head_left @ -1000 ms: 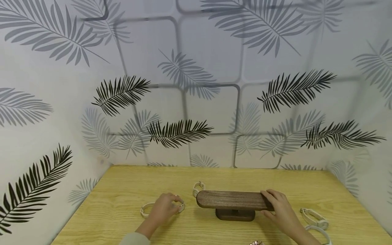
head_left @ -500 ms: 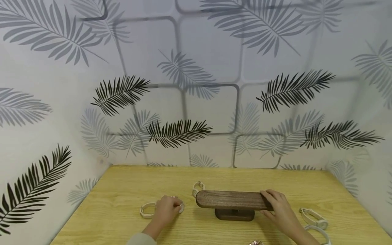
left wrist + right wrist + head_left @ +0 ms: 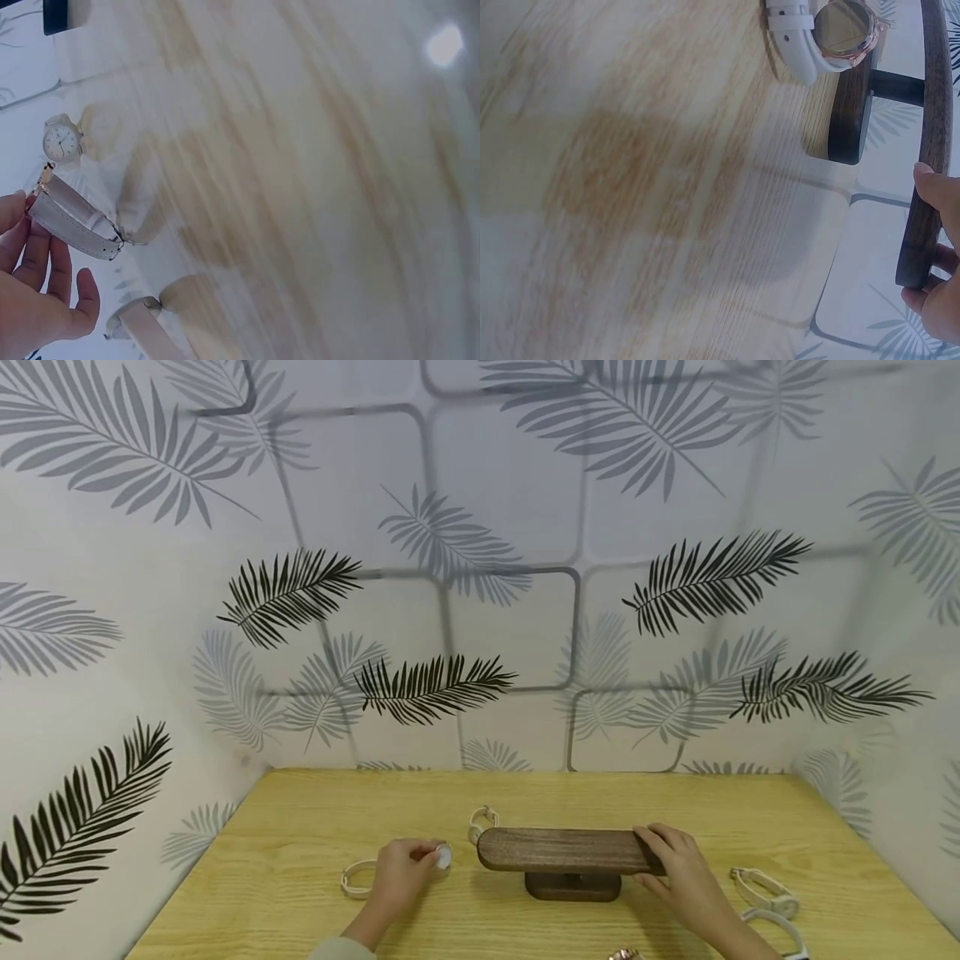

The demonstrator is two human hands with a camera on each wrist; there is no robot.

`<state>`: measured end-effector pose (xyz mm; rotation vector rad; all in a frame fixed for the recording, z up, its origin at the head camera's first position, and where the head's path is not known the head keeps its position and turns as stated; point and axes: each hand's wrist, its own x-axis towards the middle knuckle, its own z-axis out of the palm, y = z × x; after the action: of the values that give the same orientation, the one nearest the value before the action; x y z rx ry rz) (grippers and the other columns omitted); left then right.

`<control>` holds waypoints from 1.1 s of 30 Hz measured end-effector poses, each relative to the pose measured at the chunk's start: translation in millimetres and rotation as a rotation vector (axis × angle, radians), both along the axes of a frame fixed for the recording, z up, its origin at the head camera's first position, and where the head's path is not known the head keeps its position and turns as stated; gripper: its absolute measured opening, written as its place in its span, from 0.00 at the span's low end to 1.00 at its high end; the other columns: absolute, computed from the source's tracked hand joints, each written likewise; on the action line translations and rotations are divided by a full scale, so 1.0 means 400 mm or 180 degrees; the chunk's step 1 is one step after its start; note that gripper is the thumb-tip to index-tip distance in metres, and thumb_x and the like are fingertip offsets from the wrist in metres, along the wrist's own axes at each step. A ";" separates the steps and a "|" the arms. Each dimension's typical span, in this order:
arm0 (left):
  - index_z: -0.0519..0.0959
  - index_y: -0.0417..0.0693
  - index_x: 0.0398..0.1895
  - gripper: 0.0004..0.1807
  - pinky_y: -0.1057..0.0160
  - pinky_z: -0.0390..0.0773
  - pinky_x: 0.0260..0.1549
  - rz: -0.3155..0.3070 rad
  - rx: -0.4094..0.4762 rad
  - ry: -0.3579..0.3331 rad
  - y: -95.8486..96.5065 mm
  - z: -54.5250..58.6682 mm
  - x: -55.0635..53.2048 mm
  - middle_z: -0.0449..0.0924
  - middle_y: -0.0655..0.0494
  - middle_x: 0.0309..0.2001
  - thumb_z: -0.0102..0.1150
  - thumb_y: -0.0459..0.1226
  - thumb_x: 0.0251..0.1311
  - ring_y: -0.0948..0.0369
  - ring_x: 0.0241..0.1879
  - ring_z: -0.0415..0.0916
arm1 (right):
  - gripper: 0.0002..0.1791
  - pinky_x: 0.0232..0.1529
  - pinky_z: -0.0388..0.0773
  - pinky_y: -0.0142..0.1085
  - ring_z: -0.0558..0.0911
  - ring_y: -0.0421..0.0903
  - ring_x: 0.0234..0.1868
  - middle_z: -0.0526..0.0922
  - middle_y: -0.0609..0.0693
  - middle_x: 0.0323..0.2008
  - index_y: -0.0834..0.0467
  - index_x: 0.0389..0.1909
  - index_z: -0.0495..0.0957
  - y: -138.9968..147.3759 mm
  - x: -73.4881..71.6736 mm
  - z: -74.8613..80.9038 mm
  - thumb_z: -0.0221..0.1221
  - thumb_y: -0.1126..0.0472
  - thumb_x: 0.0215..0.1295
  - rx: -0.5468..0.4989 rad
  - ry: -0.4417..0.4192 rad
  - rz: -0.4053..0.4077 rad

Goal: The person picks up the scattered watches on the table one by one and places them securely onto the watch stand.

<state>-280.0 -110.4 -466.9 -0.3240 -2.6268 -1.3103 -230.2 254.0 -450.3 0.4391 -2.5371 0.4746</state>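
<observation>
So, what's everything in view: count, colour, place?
Table: 1, yellow, beneath
Patterned wall: 1, pale, behind
Wooden stand: 1, brown, middle
Far watch: 1, pale, beside stand
Held watch: 1, white, left of stand
Looped band: 1, pale, table's left
Right watch: 1, cream, table's right
Lower band: 1, white, bottom right
Nearest watch: 1, white and rose gold, before stand
Sleeve: 1, pale, left forearm
Left hand: 1, pinching held watch
Right hand: 1, gripping stand's right end

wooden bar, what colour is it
The wooden bar is dark brown with streaky grain, clearest in the head view.
</observation>
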 end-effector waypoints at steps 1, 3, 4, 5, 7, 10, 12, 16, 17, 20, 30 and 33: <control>0.83 0.34 0.33 0.06 0.71 0.78 0.25 0.0023 0.0012 -0.0011 0.003 0.002 0.001 0.84 0.45 0.32 0.61 0.30 0.55 0.59 0.30 0.79 | 0.32 0.43 0.76 0.56 0.74 0.63 0.48 0.76 0.63 0.47 0.65 0.52 0.75 0.000 0.000 0.000 0.72 0.63 0.41 -0.0004 0.0005 -0.0004; 0.84 0.35 0.33 0.06 0.71 0.78 0.25 0.0087 0.0016 -0.0002 0.010 0.005 0.002 0.84 0.46 0.31 0.62 0.31 0.55 0.60 0.29 0.79 | 0.32 0.43 0.75 0.56 0.74 0.63 0.48 0.76 0.63 0.47 0.65 0.52 0.75 0.000 0.001 0.000 0.72 0.63 0.41 -0.0007 0.0005 -0.0012; 0.84 0.35 0.33 0.06 0.71 0.77 0.25 0.0125 0.0022 0.0008 0.013 0.006 0.003 0.84 0.46 0.31 0.62 0.31 0.55 0.60 0.29 0.79 | 0.32 0.43 0.75 0.56 0.74 0.63 0.48 0.76 0.63 0.47 0.65 0.52 0.75 0.000 0.002 0.000 0.72 0.63 0.41 -0.0004 -0.0002 -0.0017; 0.84 0.35 0.32 0.06 0.71 0.77 0.25 0.0160 0.0023 0.0028 0.015 0.006 0.004 0.84 0.46 0.30 0.62 0.31 0.54 0.60 0.29 0.79 | 0.32 0.44 0.75 0.56 0.74 0.63 0.48 0.76 0.63 0.47 0.65 0.52 0.75 0.000 0.002 0.000 0.72 0.63 0.41 0.0002 -0.0012 -0.0019; 0.84 0.36 0.32 0.06 0.71 0.77 0.25 0.0269 0.0077 0.0009 0.019 0.008 0.007 0.84 0.47 0.30 0.62 0.32 0.55 0.60 0.29 0.79 | 0.32 0.44 0.75 0.55 0.74 0.63 0.48 0.76 0.63 0.48 0.64 0.52 0.75 0.000 0.002 -0.001 0.72 0.63 0.42 0.0020 -0.0047 -0.0028; 0.84 0.35 0.33 0.08 0.71 0.77 0.24 0.0430 0.0267 -0.0075 0.025 0.012 0.009 0.84 0.46 0.30 0.61 0.33 0.56 0.61 0.29 0.79 | 0.32 0.45 0.75 0.55 0.74 0.62 0.48 0.76 0.63 0.48 0.64 0.52 0.74 0.000 0.001 -0.002 0.71 0.62 0.42 0.0046 -0.0098 -0.0040; 0.83 0.33 0.34 0.09 0.71 0.76 0.24 0.0501 0.0476 -0.0174 0.030 0.015 0.010 0.84 0.45 0.30 0.60 0.33 0.56 0.62 0.29 0.78 | 0.32 0.45 0.75 0.55 0.74 0.62 0.48 0.76 0.63 0.48 0.64 0.52 0.74 0.000 0.001 -0.003 0.71 0.62 0.43 0.0045 -0.0114 -0.0050; 0.82 0.30 0.35 0.11 0.72 0.76 0.25 0.0609 0.0895 -0.0329 0.046 0.022 0.015 0.83 0.44 0.31 0.60 0.34 0.57 0.64 0.29 0.76 | 0.32 0.45 0.75 0.55 0.74 0.62 0.49 0.76 0.63 0.48 0.64 0.53 0.74 -0.001 -0.001 -0.004 0.71 0.62 0.43 0.0021 -0.0094 -0.0057; 0.81 0.30 0.35 0.11 0.73 0.75 0.25 0.0643 0.0958 -0.0333 0.050 0.024 0.017 0.83 0.43 0.30 0.60 0.33 0.57 0.64 0.28 0.76 | 0.32 0.45 0.75 0.55 0.74 0.62 0.49 0.76 0.63 0.48 0.64 0.53 0.74 -0.001 -0.001 -0.005 0.71 0.62 0.42 0.0013 -0.0087 -0.0055; 0.81 0.29 0.35 0.11 0.73 0.74 0.24 0.0720 0.1102 -0.0327 0.062 0.026 0.022 0.83 0.42 0.30 0.60 0.33 0.56 0.63 0.28 0.77 | 0.32 0.44 0.75 0.55 0.74 0.62 0.49 0.76 0.62 0.48 0.64 0.53 0.74 -0.002 -0.001 -0.007 0.71 0.63 0.42 -0.0009 -0.0053 -0.0040; 0.79 0.26 0.38 0.12 0.66 0.80 0.27 0.0669 0.1565 -0.0388 0.105 0.034 0.034 0.83 0.43 0.30 0.59 0.31 0.57 0.62 0.26 0.80 | 0.33 0.45 0.76 0.54 0.73 0.62 0.49 0.75 0.63 0.48 0.65 0.53 0.74 -0.003 0.002 -0.007 0.71 0.64 0.42 -0.0030 0.0009 -0.0008; 0.80 0.26 0.37 0.12 0.68 0.79 0.26 0.0677 0.1610 -0.0335 0.122 0.044 0.041 0.82 0.42 0.31 0.59 0.31 0.57 0.60 0.26 0.80 | 0.33 0.45 0.75 0.54 0.73 0.63 0.49 0.75 0.63 0.48 0.65 0.53 0.74 -0.002 0.000 -0.009 0.71 0.63 0.42 -0.0031 0.0020 -0.0006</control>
<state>-263.5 -61.5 -449.3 0.1006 -2.2154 -1.8765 -230.2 253.3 -454.0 0.4338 -2.5279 0.4839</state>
